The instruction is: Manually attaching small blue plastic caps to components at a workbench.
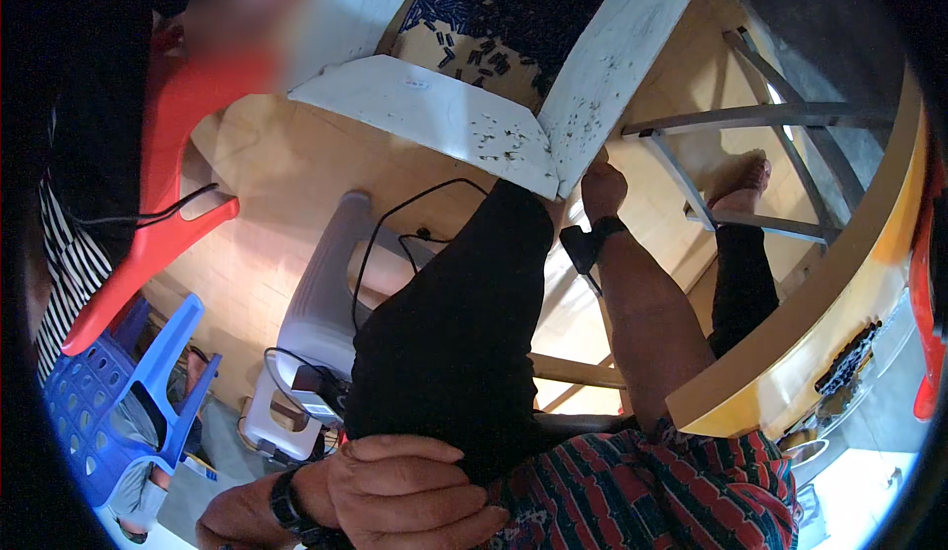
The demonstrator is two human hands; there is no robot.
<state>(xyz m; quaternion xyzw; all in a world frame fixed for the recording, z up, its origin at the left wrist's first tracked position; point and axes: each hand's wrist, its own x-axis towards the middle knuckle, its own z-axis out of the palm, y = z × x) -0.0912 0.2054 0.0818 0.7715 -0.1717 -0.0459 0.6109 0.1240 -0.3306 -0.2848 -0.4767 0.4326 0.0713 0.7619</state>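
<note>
My left hand (420,491) lies palm down across my lap by the black trouser leg, its fingers laid out and holding nothing. A black watch is on that wrist. My right hand (604,192) is closed beside the lower corner of a white panel (583,86). Whether its curled fingers grip anything is hidden. A black strap and a dark pad sit at the right wrist. The white panels form the angled sides of an open container at the top, with a second panel (425,106) meeting the first at the corner. Many small dark cylindrical pieces (484,56) lie inside.
A person sits at the left by a red chair (163,155). Below stands a blue plastic chair (99,392). Pale plastic stools (321,293) stand left of my leg, with black cables. At right are a curved wooden tabletop edge (839,323) and a metal frame (750,120).
</note>
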